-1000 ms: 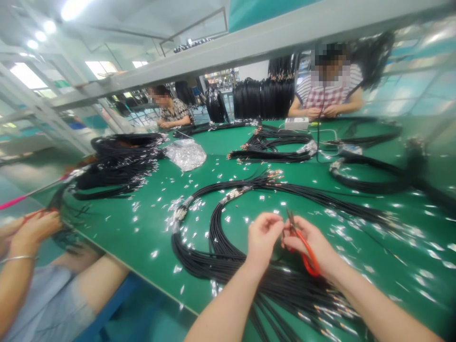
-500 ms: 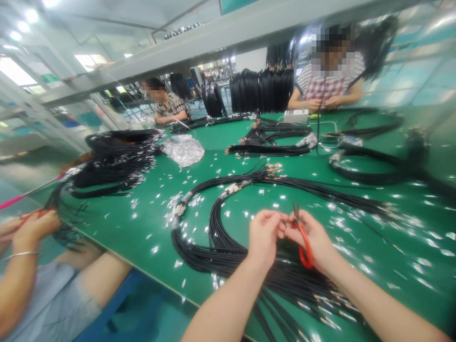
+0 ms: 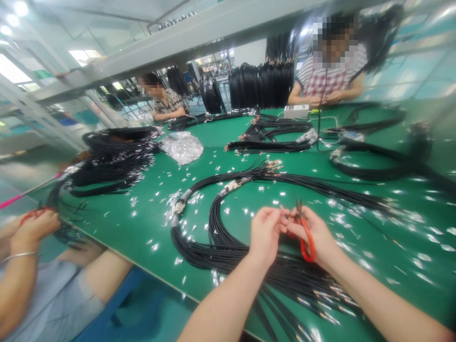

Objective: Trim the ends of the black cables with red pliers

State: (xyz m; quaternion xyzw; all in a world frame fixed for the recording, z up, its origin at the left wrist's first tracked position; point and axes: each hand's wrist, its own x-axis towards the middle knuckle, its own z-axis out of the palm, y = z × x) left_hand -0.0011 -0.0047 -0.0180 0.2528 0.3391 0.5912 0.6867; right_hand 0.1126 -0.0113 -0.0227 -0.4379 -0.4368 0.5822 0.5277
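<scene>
Now: L hand [image 3: 264, 235] right of ctr, fingertips pinched tog. on a thin wire [image 3: 282, 208], blurred; R hand [image 3: 318, 235] just beside, clamped round red-handled scissors [image 3: 309, 236], blades up. Cables [image 3: 210, 256] under & left of hands, lower ctr, on green table [image 3: 117, 228] w/ white scraps [image 3: 154, 246]. Co-worker's hands [image 3: 37, 228] at L edge. Coil [image 3: 370, 172] R side, mid-ht. Clear bag [image 3: 182, 148] upper L of ctr. 2 people [image 3: 329, 86] across table, upper frame.

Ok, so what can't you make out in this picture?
All in the head view:
Thin piece: mostly hidden by the left hand.
Red-handled cutters: handles partly covered by the right hand.
Black cable bundle: some cables cut off by the bottom edge.
White box: markings too small.
</scene>
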